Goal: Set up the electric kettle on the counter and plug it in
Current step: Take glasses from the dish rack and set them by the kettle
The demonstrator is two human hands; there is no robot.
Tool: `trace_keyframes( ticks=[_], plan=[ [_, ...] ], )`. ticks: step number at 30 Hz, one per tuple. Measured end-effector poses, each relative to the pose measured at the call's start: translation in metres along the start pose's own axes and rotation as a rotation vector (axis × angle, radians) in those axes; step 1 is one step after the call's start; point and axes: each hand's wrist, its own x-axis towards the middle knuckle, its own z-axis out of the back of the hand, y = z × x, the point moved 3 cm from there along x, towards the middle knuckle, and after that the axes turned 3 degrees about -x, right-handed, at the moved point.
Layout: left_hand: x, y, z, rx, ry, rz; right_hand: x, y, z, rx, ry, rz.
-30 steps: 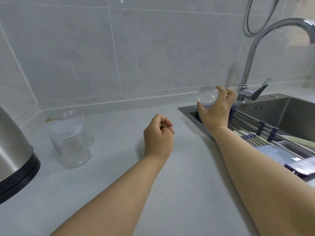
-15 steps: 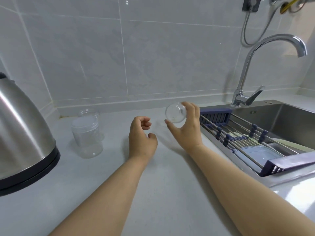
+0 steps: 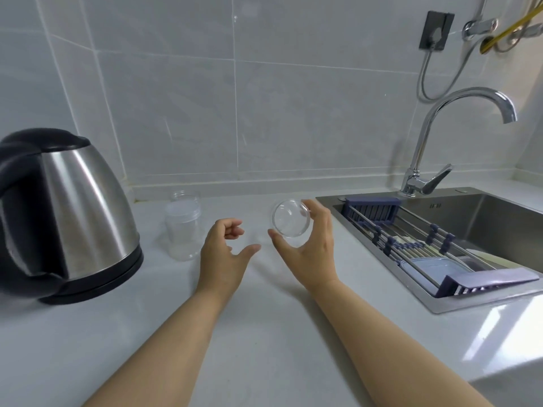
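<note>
Right hand (image 3: 311,245) carried glass (image 3: 291,218) leftward; left hand (image 3: 224,251) half-curled.

A pale grey stone table (image 3: 264,333) carried a stainless-steel electric kettle with black lid and base (image 3: 67,218) at left, two clear plastic jars (image 3: 183,230) just beside it, near the wall.

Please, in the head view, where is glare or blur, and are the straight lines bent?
Head view: window glare on the counter at right; bright streaks on the kettle; tile lines bow from the wide lens; the clear cup in the right hand looks faint.
</note>
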Motion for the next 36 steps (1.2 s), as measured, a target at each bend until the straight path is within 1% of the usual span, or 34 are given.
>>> trace_keyframes(
  ticks=[7,13,20,24,26,31,36],
  plan=[
    [-0.018,-0.006,0.03,0.06,0.02,-0.035,-0.022,0.041,-0.011,0.016,0.082,0.093],
    [-0.032,-0.007,0.058,0.131,0.003,-0.085,-0.041,0.072,-0.024,0.046,0.154,0.098],
    [-0.047,-0.011,0.097,0.174,-0.058,-0.1,-0.057,0.104,-0.036,0.13,0.168,0.002],
    [-0.056,-0.012,0.118,0.145,-0.063,-0.027,-0.065,0.122,-0.049,0.199,0.198,-0.07],
    [-0.058,-0.012,0.126,0.143,-0.057,-0.021,-0.067,0.128,-0.055,0.253,0.212,-0.105],
    [-0.057,-0.004,0.145,0.141,-0.056,0.008,-0.069,0.13,-0.072,0.389,0.276,-0.117],
    [-0.05,0.007,0.144,0.085,-0.006,0.099,-0.064,0.119,-0.079,0.421,0.301,-0.267]
  ],
)
